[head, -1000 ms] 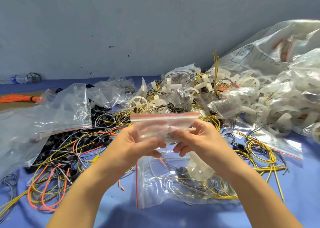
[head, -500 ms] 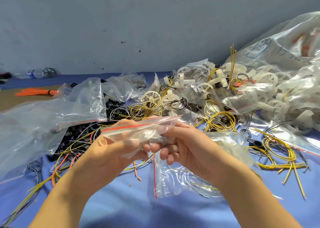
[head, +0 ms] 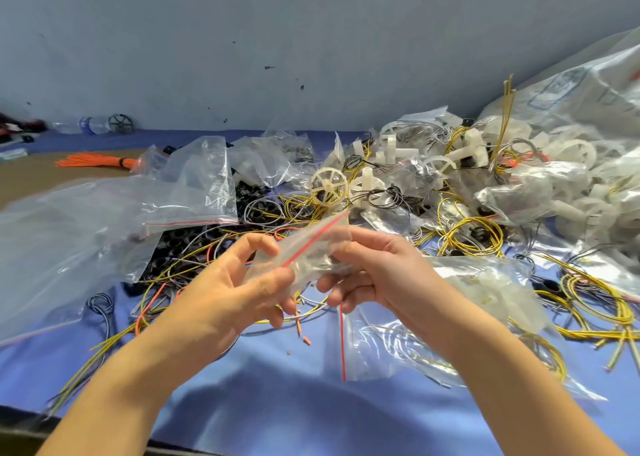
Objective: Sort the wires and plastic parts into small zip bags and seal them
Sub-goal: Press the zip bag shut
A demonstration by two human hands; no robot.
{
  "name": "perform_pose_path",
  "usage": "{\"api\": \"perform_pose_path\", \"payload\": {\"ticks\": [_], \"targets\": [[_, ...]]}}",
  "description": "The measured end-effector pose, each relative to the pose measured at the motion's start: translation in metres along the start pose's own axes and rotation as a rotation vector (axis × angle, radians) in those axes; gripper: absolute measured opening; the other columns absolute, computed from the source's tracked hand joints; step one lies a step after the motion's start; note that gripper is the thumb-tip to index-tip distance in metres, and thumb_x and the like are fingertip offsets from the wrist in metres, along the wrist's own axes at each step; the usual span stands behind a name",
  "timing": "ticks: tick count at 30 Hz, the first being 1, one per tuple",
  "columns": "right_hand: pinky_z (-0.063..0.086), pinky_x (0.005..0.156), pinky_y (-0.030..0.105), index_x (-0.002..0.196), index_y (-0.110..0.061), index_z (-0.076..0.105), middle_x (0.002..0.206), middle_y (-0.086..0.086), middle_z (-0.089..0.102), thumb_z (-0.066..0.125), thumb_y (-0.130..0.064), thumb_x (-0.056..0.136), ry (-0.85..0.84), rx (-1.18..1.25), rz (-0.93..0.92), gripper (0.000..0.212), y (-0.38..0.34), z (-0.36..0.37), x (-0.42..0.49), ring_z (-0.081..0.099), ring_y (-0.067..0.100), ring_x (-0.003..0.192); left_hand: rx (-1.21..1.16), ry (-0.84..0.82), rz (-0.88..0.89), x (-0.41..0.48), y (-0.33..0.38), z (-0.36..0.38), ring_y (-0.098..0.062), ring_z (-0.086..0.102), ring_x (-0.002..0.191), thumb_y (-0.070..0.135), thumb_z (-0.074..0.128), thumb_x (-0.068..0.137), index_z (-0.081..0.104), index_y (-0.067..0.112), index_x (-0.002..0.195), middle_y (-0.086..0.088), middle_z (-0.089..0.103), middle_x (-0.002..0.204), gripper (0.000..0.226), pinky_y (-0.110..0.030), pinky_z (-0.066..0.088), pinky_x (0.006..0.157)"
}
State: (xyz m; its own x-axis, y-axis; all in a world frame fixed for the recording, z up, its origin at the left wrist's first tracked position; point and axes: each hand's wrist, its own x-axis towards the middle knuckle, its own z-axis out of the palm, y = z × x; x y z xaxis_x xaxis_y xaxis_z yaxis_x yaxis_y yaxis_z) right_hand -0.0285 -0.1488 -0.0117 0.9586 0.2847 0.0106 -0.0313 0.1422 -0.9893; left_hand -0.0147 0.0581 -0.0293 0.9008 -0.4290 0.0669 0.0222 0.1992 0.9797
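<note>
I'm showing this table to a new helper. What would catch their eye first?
Front and centre, the left hand and right hand pinch a small zip bag with a red strip. Behind them sprawls a tangle of yellow wires and white plastic wheels, heaped highest at the right. An orange bundle lies far left.

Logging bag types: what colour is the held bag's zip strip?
Red, on the small zip bag; head view.

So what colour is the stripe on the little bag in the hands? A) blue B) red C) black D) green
B: the small zip bag, pinched between the left hand and the right hand, has a red line running along its sealing edge.
</note>
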Motion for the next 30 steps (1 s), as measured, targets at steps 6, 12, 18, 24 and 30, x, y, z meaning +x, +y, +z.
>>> {"api": "perform_pose_path", "payload": {"ticks": [6, 12, 18, 24, 30], "targets": [[0.051, 0.048, 0.023, 0.094, -0.02, 0.072, 0.071, 0.016, 0.067, 0.043, -0.001, 0.098, 0.026, -0.094, -0.05, 0.035, 0.0, 0.003, -0.001, 0.064, 0.02, 0.051, -0.129, 0.029, -0.107, -0.001, -0.004, 0.002, -0.028, 0.071, 0.077, 0.028, 0.087, 0.067, 0.067, 0.023, 0.075, -0.01, 0.069, 0.09, 0.022, -0.031, 0.056, 0.054], [0.052, 0.045, 0.026, 0.122, -0.021, 0.059, 0.084, 0.014, 0.073, 0.055, -0.02, 0.099, 0.035, -0.147, -0.074, 0.024, 0.004, 0.001, -0.001, 0.068, 0.024, 0.055, -0.188, 0.179, -0.067, 0.003, -0.005, 0.004, -0.019, 0.068, 0.061, 0.012, 0.066, 0.07, 0.071, 0.015, 0.078, -0.008, 0.069, 0.077, 0.01, -0.021, 0.054, 0.049], [0.048, 0.075, 0.027, 0.132, -0.028, 0.054, 0.109, -0.009, 0.063, 0.054, -0.025, 0.098, 0.348, -0.926, -0.396, 0.034, 0.018, -0.014, -0.003, 0.065, 0.007, 0.089, -0.179, 0.321, -0.101, 0.004, -0.004, -0.01, -0.019, 0.07, 0.061, 0.007, 0.065, 0.069, 0.067, 0.013, 0.085, -0.007, 0.073, 0.077, 0.017, -0.017, 0.055, 0.051], [0.019, 0.115, 0.04, 0.095, -0.04, 0.071, 0.148, -0.004, 0.043, 0.058, 0.003, 0.075, -0.008, -1.539, -0.401, 0.049, 0.023, -0.021, -0.013, 0.03, 0.024, 0.142, -0.39, 0.347, -0.309, 0.003, -0.016, -0.014, -0.019, 0.07, 0.065, 0.005, 0.068, 0.069, 0.067, 0.007, 0.094, -0.007, 0.073, 0.084, 0.026, -0.016, 0.055, 0.049], [0.042, 0.097, 0.041, 0.081, -0.022, 0.063, 0.13, 0.003, 0.057, 0.058, 0.002, 0.079, 0.285, -1.253, -0.521, 0.024, 0.02, -0.03, -0.017, 0.049, 0.027, 0.122, -0.607, 0.228, -0.508, 0.007, -0.027, 0.007, -0.025, 0.068, 0.068, -0.003, 0.069, 0.065, 0.076, -0.002, 0.078, -0.021, 0.069, 0.096, 0.016, -0.021, 0.056, 0.05]]}}
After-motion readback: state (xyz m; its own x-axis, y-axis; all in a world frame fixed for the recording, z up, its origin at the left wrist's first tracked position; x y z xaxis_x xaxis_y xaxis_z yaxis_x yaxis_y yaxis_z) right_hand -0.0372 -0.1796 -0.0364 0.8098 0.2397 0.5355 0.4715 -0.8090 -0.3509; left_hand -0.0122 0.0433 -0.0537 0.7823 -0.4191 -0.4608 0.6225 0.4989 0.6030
